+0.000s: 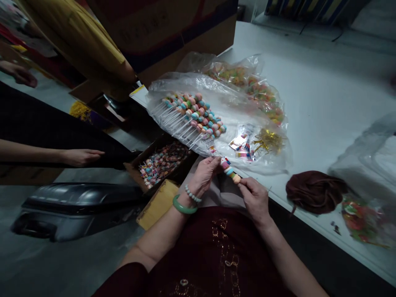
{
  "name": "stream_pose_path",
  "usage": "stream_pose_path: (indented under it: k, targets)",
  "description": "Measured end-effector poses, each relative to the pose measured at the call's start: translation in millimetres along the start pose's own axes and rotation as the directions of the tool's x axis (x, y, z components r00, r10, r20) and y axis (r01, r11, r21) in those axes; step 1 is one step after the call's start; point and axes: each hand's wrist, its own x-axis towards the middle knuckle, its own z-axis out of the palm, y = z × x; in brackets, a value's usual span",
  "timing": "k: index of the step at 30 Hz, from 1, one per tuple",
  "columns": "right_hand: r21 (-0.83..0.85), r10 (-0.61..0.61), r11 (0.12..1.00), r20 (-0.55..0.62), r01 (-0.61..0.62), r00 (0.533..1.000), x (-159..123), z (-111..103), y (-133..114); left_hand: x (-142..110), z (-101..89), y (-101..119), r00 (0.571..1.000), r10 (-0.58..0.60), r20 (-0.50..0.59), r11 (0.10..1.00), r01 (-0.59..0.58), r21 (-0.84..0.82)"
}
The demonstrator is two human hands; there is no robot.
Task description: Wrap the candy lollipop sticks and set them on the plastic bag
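Fingers (213, 163) of left hand (201, 177) closed on candy skewer (229, 169); right-hand fingers (241, 187) pinch its far tip. Skewer held between hands, over bench (321, 103) edge. Just beyond, clear plastic bag (173, 88) with rows of pastel candy skewers, gold twist ties (268, 140) beside it. Cardboard box (136, 167) of loose candy sticks below left hand. Co-worker's hand (82, 156) near box, well apart.

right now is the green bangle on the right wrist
No, the green bangle sits on the wrist of the left hand, next to a beaded bracelet, and the wrist of the right hand shows none.
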Motion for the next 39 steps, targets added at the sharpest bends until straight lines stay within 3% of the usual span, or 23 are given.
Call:
stream_pose_path:
  k: [2, 4, 6, 8, 10, 13, 16, 18, 20, 24, 26, 29, 34, 39]
  targets:
    - [-0.134, -0.152, 0.980, -0.042, 0.145, 0.987, -1, 3, -3, 1, -0.5, -4, 1.000, 0.025, -0.013, 0.999, -0.025, 0.027]
    - [-0.158, -0.176, 0.973, -0.047, 0.167, 0.983, 2, 9, -5, 1, -1.2, -7, 0.997, 0.061, -0.040, 0.997, -0.059, 0.054]
    - [-0.016, -0.044, 0.999, -0.028, 0.044, 0.999, 8, 17, -6, 1, -1.0, -9, 0.994, 0.084, -0.068, 0.995, -0.079, 0.068]
    - [0.249, 0.211, 0.942, 0.090, -0.227, 0.973, 15, 23, -6, 1, -0.2, -12, 0.991, 0.100, -0.091, 0.994, -0.094, 0.064]
    - [0.464, 0.413, 0.716, 0.322, -0.523, 0.852, 21, 25, -5, 1, 0.3, -14, 0.986, 0.121, -0.118, 0.992, -0.117, 0.042]
    - [0.544, 0.438, 0.383, 0.605, -0.747, 0.665, 25, 21, -5, 2, -1.0, -17, 0.980, 0.132, -0.147, 0.991, -0.131, 0.015]
    - [0.529, 0.391, 0.285, 0.697, -0.800, 0.601, 25, 17, -6, 3, -1.7, -20, 0.985, 0.114, -0.132, 0.993, -0.106, 0.060]
    - [0.538, 0.404, 0.304, 0.675, -0.786, 0.617, 26, 20, -8, 3, 0.1, -22, 0.987, 0.100, -0.128, 0.991, -0.088, 0.096]
    - [0.570, 0.444, 0.388, 0.574, -0.725, 0.688, 26, 26, -10, 2, 3.3, -24, 0.983, 0.100, -0.151, 0.991, -0.085, 0.106]
    - [0.517, 0.406, 0.711, 0.253, -0.478, 0.878, 28, 34, -9, -1, 6.3, -26, 0.979, 0.064, -0.192, 0.996, -0.049, 0.081]
    - [0.434, 0.338, 0.824, 0.138, -0.364, 0.931, 29, 33, -7, -1, 4.2, -23, 0.987, -0.021, -0.160, 0.996, 0.036, 0.087]
    - [0.374, 0.292, 0.877, 0.084, -0.302, 0.953, 28, 27, -4, 1, -0.7, -14, 0.988, -0.047, -0.147, 0.993, 0.062, 0.097]
    - [0.325, 0.244, 0.901, 0.167, -0.287, 0.955, 27, 23, -1, 7, -4.7, 1, 0.978, 0.105, -0.182, 0.994, -0.095, 0.062]
    - [0.101, 0.024, 0.994, 0.053, -0.030, 0.998, 25, 23, 2, 7, -8.2, 7, 0.933, 0.217, -0.287, 0.972, -0.180, 0.149]
